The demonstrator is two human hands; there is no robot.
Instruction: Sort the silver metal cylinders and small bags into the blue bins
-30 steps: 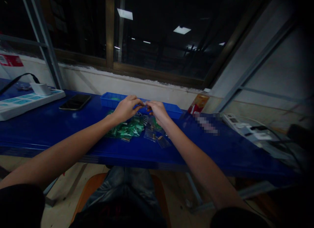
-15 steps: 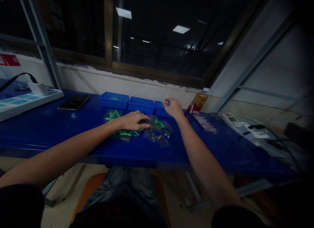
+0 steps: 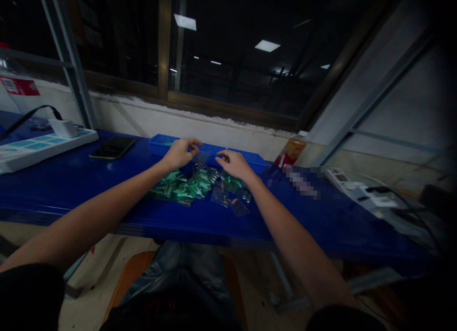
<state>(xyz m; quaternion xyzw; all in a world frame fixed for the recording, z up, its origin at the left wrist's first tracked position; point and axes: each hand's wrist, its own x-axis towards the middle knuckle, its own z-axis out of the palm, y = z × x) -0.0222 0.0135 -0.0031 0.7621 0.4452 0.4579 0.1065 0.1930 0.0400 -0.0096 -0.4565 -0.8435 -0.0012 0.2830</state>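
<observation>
My left hand [image 3: 180, 153] is raised over the pile, its fingers closed on the edge of a small clear bag [image 3: 203, 157]. At the right of that bag is my right hand [image 3: 233, 163], fingers curled; what they hold, if anything, is too small to make out. Below both hands lies a heap of green packets [image 3: 189, 186] on the blue table [image 3: 157, 219]. Small clear packets with brass-coloured parts [image 3: 238, 206] lie at its right. Behind the hands stand blue bins [image 3: 255, 160], partly hidden.
A phone [image 3: 112, 147] and a white power strip [image 3: 46, 148] lie at the left, near a bottle [image 3: 19, 86]. At the right are a bottle with a red label [image 3: 291, 152] and another power strip [image 3: 371, 195].
My left hand has moved up and left from the packets, with a clear bag now at its fingers. My right hand has come left and slightly down, away from the right bin.
</observation>
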